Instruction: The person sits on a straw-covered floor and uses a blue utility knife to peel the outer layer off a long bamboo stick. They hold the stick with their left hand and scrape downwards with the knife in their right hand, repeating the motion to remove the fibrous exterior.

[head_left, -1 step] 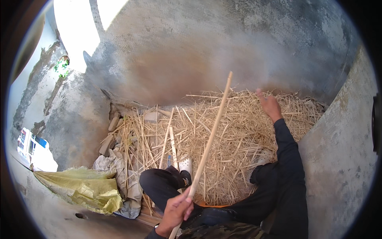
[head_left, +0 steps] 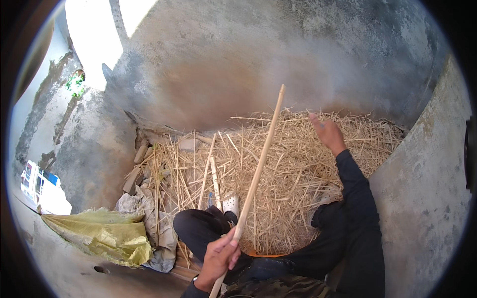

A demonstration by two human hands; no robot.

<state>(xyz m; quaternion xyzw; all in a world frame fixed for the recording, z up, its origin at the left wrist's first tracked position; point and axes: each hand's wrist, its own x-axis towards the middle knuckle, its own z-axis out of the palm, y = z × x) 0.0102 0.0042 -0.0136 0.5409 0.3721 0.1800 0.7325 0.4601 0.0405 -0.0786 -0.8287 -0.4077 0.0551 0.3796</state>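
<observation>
My left hand (head_left: pixel 217 259) is closed around the lower part of a long, pale, bamboo-like stick (head_left: pixel 258 171). The stick slants up and to the right from my lap, and its far tip stands in front of the wall. My right hand (head_left: pixel 330 135) is raised over the far right of the shavings, apart from the stick. Its thumb side points up and the other fingers look curled. A small grey-blue spot shows at those fingers, too small to name. Below both hands spreads a thick heap of straw-coloured shavings (head_left: pixel 288 198).
Two pale split strips (head_left: pixel 215 181) lean by my light clog (head_left: pixel 230 204). Thin strips and wood blocks (head_left: pixel 133 180) lie at the left, near a crumpled grey sack (head_left: pixel 161 233) and a yellow-green sack (head_left: pixel 99 233). Concrete walls (head_left: pixel 422 198) close in on the right and behind.
My right hand has drawn slightly left and down. The stick's far tip has shifted a little left and up, while my left hand keeps its grip.
</observation>
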